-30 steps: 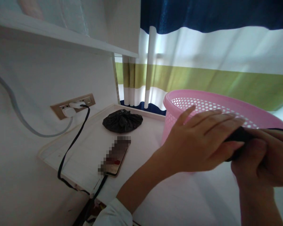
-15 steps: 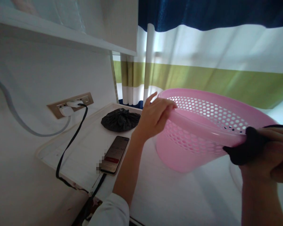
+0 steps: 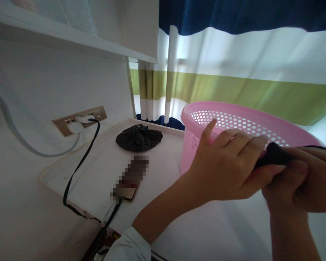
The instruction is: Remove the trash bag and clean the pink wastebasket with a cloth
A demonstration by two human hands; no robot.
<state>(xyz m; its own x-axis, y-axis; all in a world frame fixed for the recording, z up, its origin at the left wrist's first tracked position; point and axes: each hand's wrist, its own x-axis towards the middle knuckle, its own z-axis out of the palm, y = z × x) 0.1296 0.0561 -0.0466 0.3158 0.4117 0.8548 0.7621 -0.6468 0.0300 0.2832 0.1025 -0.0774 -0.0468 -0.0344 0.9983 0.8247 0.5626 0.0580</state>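
A pink perforated basket (image 3: 191, 119) stands on the white table, its near rim largely hidden behind my hands. At that rim, my left hand (image 3: 228, 163) pinches the end of a black cloth-like item (image 3: 274, 155) between thumb and fingers. Close beside it on the right, my right hand (image 3: 301, 177) grips the same black item, with its fingers closed. A dark strip of it runs on past the right hand to the frame's right edge.
A knotted black plastic bag (image 3: 139, 138) lies on the white table (image 3: 97, 177), with a partly pixelated phone (image 3: 132, 177) nearer. Plugs sit in a wall socket (image 3: 97, 114), cables trailing down. A shelf (image 3: 70, 40) overhangs the left; a striped curtain (image 3: 233, 58) hangs behind.
My left hand has left the basket's left rim and moved right to pinch the black item. My right hand has shifted slightly left, still holding it.
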